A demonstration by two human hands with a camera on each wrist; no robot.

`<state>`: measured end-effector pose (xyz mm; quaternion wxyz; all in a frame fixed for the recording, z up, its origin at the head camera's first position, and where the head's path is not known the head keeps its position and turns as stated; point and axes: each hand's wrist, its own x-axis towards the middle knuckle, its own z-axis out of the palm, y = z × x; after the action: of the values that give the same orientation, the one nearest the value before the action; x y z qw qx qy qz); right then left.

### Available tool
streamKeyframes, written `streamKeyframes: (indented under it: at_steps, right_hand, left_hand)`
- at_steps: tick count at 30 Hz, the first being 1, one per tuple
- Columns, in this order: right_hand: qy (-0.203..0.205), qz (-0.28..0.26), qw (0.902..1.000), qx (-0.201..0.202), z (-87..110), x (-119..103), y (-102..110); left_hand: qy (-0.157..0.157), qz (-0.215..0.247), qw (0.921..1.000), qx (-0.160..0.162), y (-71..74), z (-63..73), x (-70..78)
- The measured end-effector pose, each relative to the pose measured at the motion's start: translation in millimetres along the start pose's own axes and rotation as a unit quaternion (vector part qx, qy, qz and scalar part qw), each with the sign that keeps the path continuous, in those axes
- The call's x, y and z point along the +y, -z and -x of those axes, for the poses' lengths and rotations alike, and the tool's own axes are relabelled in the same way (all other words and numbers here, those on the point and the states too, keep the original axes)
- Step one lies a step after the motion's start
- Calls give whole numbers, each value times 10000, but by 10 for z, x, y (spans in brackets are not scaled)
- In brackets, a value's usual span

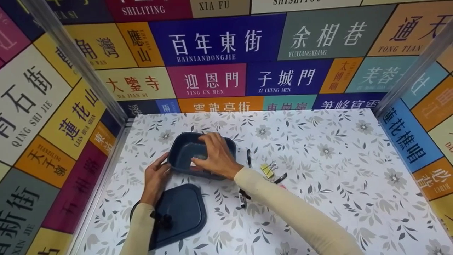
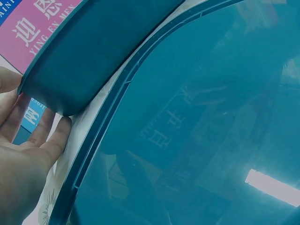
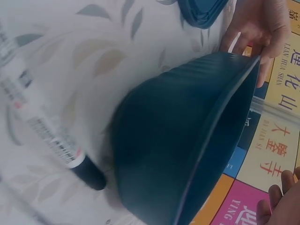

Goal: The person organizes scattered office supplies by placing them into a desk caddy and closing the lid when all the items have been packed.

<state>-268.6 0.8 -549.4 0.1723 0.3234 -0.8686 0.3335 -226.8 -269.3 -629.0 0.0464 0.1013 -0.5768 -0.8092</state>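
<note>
A dark blue rectangular food container [image 1: 184, 148] stands without its lid on the patterned table. My left hand [image 1: 155, 175] holds its left end, thumb at the rim [image 2: 35, 70] and fingers against the outer wall. Over the container's opening is my right hand [image 1: 216, 156], with thumb and fingers spread well apart. A small white and reddish thing [image 1: 193, 164] shows by the right thumb, inside the container and partly hidden. The matching lid [image 1: 185, 216] lies flat near my left forearm.
Right of the container lie a black pen [image 1: 248, 158], a yellow binder clip [image 1: 268, 170], a small black item [image 1: 280, 177] and a pink thing [image 1: 282, 186]. A white marker with a black cap [image 3: 51, 133] lies close to the container. Printed walls [image 1: 212, 81] enclose the table.
</note>
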Motion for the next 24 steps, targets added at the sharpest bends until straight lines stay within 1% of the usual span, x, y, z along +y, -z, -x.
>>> streamKeyframes:
  at_steps: [7, 12, 14, 18, 20, 24]
  right_hand:
    - [-71, -95, 9999, -79, 139, 147, 68]
    - [293, -277, 9992, 58, 228, 219, 140]
    - [454, -276, 9985, 102, 258, 236, 170]
    - [653, -233, 9975, 165, 308, 270, 211]
    - [708, -258, 9970, 175, 340, 288, 232]
    - [698, -231, 9973, 48, 429, 325, 281]
  left_hand:
    - [-19, -3, 10000, -44, -4, 2, -3]
    - [-18, -41, 10000, -54, 0, 2, -6]
    - [-10, -50, 10000, -52, 1, -1, -5]
    - [8, 51, 10000, -38, 0, -3, -4]
    - [7, 86, 10000, -27, -3, -4, -7]
    - [4, 138, 9999, -9, -5, -7, -15]
